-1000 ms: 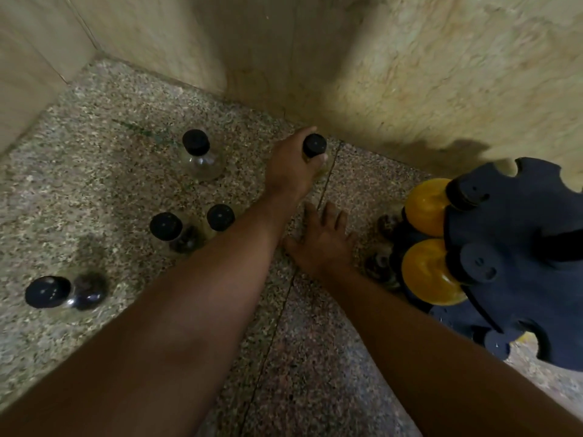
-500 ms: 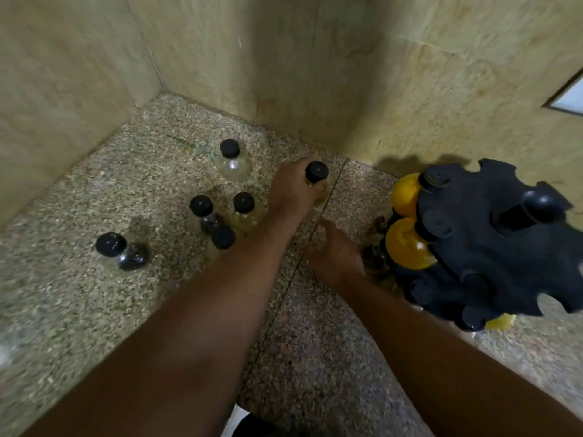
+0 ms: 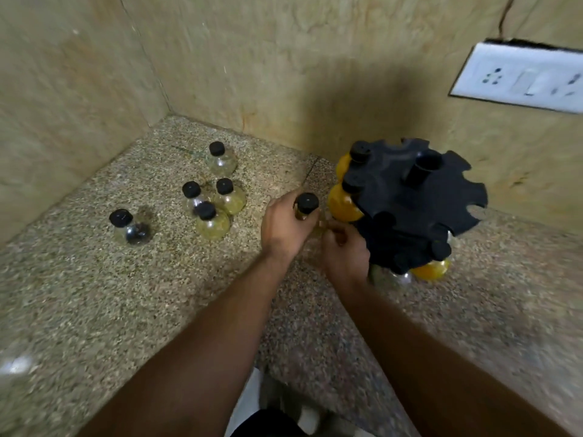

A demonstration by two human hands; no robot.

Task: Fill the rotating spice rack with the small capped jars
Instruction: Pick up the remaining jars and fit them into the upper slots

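**Jar carried from the back wall to the rack**

Left hand is closed around a small capped jar, black cap sticking up above the fingers, glass body mostly hidden. A second ago this jar was gripped near the back wall, apart from the rack; now it sits just beside the black rotating rack, close to the two orange-filled jars already seated on the near side. Right hand has come off the tabletop, where it lay flat, and is now up against the rack's lower edge, fingers curled; whether it grips the rack or only touches it cannot be told through the blur. Judged: the pick is done, and the jar is at the insertion stage, with the right hand likely steadying or turning the rack to bring up a free slot.

Several notches around the rack's rim look empty, so plenty is left to do. Five more jars wait on the tabletop: a cluster of three, one behind them, and one with dark contents off to the left.

Surface is a speckled granite tabletop with a seam running through it, set in a corner of beige stone-look walls. A white socket plate is on the wall at upper right. Lighting is dim and the frame motion-blurred.
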